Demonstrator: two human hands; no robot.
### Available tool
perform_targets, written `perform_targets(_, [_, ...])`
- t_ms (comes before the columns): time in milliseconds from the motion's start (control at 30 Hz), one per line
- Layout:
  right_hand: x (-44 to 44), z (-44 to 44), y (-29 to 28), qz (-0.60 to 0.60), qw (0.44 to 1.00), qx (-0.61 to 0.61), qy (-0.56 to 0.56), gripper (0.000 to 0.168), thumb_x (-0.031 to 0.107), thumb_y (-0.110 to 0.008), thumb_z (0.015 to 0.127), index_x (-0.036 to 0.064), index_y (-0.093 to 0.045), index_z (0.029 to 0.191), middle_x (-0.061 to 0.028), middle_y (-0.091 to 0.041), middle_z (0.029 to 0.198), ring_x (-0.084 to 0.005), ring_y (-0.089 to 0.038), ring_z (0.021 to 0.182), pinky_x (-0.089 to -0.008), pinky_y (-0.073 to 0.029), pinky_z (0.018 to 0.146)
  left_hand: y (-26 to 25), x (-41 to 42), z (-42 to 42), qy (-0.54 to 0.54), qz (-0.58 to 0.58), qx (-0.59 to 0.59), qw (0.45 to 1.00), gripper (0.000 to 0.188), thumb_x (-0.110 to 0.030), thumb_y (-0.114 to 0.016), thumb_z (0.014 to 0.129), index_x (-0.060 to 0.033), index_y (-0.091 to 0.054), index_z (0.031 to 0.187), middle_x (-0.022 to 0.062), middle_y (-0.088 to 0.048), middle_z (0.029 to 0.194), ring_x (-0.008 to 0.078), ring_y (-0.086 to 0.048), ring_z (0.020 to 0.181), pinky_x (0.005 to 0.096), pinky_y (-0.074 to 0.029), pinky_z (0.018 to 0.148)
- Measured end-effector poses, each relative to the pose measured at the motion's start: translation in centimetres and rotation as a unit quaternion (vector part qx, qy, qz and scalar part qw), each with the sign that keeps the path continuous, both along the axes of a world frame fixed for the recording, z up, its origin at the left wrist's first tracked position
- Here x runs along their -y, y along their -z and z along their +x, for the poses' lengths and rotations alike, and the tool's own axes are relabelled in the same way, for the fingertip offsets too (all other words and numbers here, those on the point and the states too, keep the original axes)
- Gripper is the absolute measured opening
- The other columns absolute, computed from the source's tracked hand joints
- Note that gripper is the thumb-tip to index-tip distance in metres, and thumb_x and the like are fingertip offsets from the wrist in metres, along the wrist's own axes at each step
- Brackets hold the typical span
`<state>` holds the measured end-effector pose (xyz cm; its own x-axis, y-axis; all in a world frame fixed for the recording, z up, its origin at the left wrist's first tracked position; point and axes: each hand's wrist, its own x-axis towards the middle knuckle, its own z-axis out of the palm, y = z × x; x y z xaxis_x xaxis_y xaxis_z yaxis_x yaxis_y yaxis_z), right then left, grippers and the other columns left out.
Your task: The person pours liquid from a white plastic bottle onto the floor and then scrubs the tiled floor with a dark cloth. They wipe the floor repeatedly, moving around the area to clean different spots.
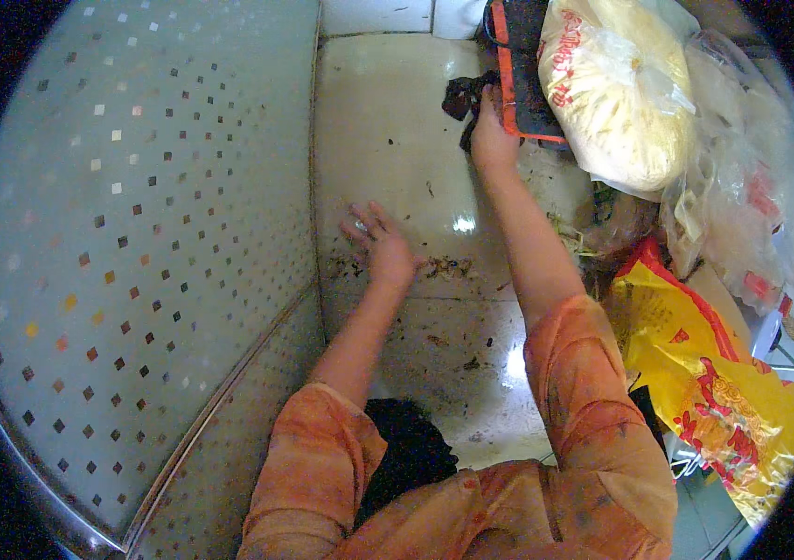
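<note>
My left hand (388, 253) hovers over or rests on the dirty cream tiles (383, 168); which of the two I cannot tell. Its fingers are spread and hold nothing. Dark crumbs and debris (449, 267) lie in a band beside it. Farther forward, my right hand (496, 143) grips a crumpled dark cloth (461, 99), partly hidden by the fingers. That hand is against the orange edge (505, 70) of a black bag or case (533, 84); whether it also holds this edge is hidden.
A translucent wall panel (159, 294) with small coloured squares stands on the left. At right are a full plastic sack of pale yellow contents (617, 98), clear plastic bags (740, 154) and a yellow-and-red printed bag (712, 392). White wall tiles (376, 15) bound the far end.
</note>
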<state>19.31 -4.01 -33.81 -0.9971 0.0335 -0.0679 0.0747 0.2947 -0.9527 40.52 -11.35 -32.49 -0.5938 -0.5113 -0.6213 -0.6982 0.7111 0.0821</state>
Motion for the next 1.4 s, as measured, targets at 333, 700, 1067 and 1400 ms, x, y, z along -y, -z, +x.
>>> perform_targets(333, [-8.7, 8.0, 3.4, 0.363, 0.880, -0.223, -0.211, 0.051, -0.007, -0.045, 0.077, -0.001, -0.048, 0.127, -0.0249, -0.048, 0.130, -0.0405, -0.046, 0.120, -0.0440, -0.034, 0.105, 2.4, 0.6, 1.8, 0.140, -0.062, -0.005, 0.988, 0.129, -0.045, -0.085, 0.055, 0.0028, -0.005, 0.144, 0.0335, 0.001, 0.147, 0.0618, -0.003, 0.130, 0.0688, -0.030, 0.098])
perform_targets(700, [-8.6, 7.6, 2.5, 0.388, 0.883, -0.169, -0.205, 0.048, -0.005, -0.044, 0.082, -0.002, -0.046, 0.129, -0.0233, -0.044, 0.135, -0.0386, -0.042, 0.124, -0.0412, -0.034, 0.105, 2.4, 0.3, 1.3, 0.031, -0.004, -0.020, 0.999, 0.133, -0.036, -0.088, 0.054, 0.0026, 0.001, 0.144, 0.0314, 0.008, 0.148, 0.0611, 0.002, 0.130, 0.0692, -0.030, 0.096])
perform_targets(1067, [-2.5, 0.8, -0.6, 0.359, 0.910, 0.084, -0.189, 0.048, -0.001, -0.042, 0.082, -0.008, -0.041, 0.129, -0.0249, -0.045, 0.130, -0.0406, -0.041, 0.124, -0.0442, -0.035, 0.104, 2.9, 0.2, 1.2, 0.052, -0.024, -0.018, 0.998, 0.133, -0.035, -0.088, 0.053, 0.0022, 0.001, 0.144, 0.0308, 0.005, 0.148, 0.0602, 0.002, 0.131, 0.0715, -0.026, 0.097])
perform_targets(1400, [-7.0, 5.9, 3.3, 0.486, 0.819, -0.222, -0.209, 0.044, 0.008, -0.048, 0.082, -0.010, -0.048, 0.122, -0.0294, -0.045, 0.131, -0.0392, -0.041, 0.125, -0.0452, -0.035, 0.103, 1.0, 0.4, 1.0, 0.006, -0.030, -0.018, 0.999, 0.132, -0.034, -0.088, 0.053, -0.0007, 0.001, 0.145, 0.0303, 0.004, 0.149, 0.0590, -0.001, 0.132, 0.0703, -0.029, 0.097])
